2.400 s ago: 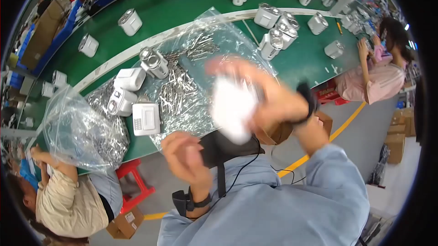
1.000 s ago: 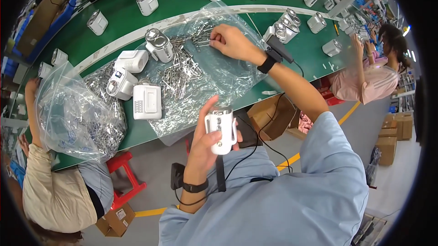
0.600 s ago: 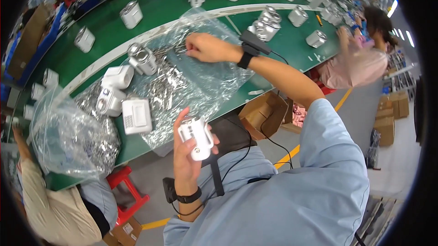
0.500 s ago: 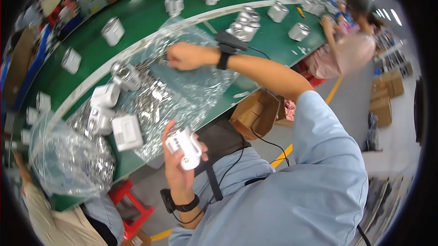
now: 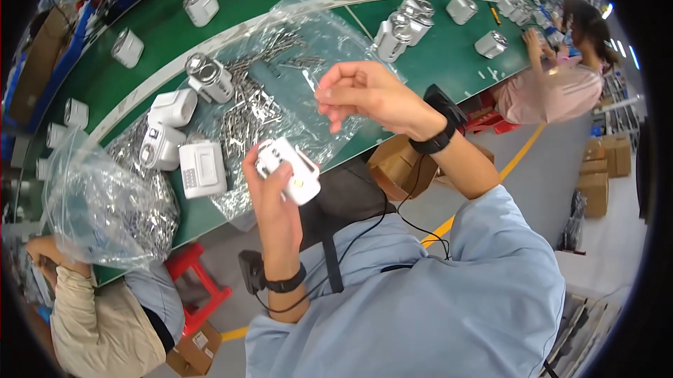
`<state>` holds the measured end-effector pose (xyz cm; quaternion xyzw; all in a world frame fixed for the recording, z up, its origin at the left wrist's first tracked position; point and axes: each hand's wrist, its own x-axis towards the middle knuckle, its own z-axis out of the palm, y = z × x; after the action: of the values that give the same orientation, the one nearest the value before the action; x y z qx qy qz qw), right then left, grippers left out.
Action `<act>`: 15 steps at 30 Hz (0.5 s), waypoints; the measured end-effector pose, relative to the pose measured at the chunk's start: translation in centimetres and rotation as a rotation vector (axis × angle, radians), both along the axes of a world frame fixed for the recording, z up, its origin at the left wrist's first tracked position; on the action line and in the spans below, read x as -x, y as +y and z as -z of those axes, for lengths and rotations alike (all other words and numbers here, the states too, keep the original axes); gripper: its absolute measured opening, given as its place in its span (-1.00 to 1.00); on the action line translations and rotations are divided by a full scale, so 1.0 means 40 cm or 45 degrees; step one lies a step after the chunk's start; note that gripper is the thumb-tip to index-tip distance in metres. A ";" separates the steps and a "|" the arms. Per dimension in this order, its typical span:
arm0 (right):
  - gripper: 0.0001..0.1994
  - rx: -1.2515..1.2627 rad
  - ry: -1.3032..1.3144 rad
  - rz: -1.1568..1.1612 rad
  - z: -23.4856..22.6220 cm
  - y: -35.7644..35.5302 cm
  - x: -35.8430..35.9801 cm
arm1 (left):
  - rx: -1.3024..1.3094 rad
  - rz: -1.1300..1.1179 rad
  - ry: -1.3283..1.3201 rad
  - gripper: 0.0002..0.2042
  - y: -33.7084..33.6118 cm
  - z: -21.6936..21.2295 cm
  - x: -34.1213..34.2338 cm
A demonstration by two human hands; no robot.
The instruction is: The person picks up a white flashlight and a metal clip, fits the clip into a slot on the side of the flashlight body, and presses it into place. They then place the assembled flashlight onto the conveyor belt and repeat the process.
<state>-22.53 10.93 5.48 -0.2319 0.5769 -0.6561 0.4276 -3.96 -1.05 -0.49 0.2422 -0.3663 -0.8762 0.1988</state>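
My left hand (image 5: 277, 199) grips a white plastic housing (image 5: 298, 171) with a side loop, held above the table's near edge. To its upper right, my right hand (image 5: 368, 98) has thumb and forefinger pinched together, its other fingers curled. A thin shiny metal strip (image 5: 310, 82) shows at those fingertips. Beneath and beyond both hands, a pile of small metal strips (image 5: 245, 115) lies on a clear plastic bag (image 5: 329, 24). Left of the pile stand a silver-topped white housing (image 5: 209, 78) and several plain white ones, among them a boxy one with a keypad-like grid (image 5: 203, 169).
A bulging clear bag of shiny parts (image 5: 119, 210) lies at the table's left end. More silver-topped housings (image 5: 394, 36) stand on the green table (image 5: 449, 56). Co-workers sit left and right. A red stool (image 5: 200, 287) and an open cardboard box (image 5: 399, 164) are below the edge.
My right hand has lifted off the metal strips and come right and nearer, fingers pinched. My left hand still holds the housing, now raised slightly. The whole view has shifted.
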 end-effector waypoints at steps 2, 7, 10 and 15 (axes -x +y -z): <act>-0.83 -0.063 -0.014 -0.031 -0.030 0.001 -0.034 | -0.031 -0.053 0.015 -0.58 -0.007 0.006 0.013; -0.85 -0.124 -0.013 -0.181 -0.028 0.024 -0.071 | 0.026 -0.111 0.042 -0.63 0.010 -0.042 0.040; -0.86 -0.102 0.051 -0.224 -0.028 0.026 -0.115 | 0.140 -0.077 -0.028 -0.64 0.021 -0.059 0.044; -0.86 -0.119 0.135 -0.181 -0.007 0.029 -0.135 | 0.232 -0.064 -0.096 -0.64 0.032 -0.049 0.047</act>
<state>-17.11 12.07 5.78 -0.2863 0.6108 -0.5834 0.4523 -5.85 0.23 1.48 0.2650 -0.4454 -0.8242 0.2282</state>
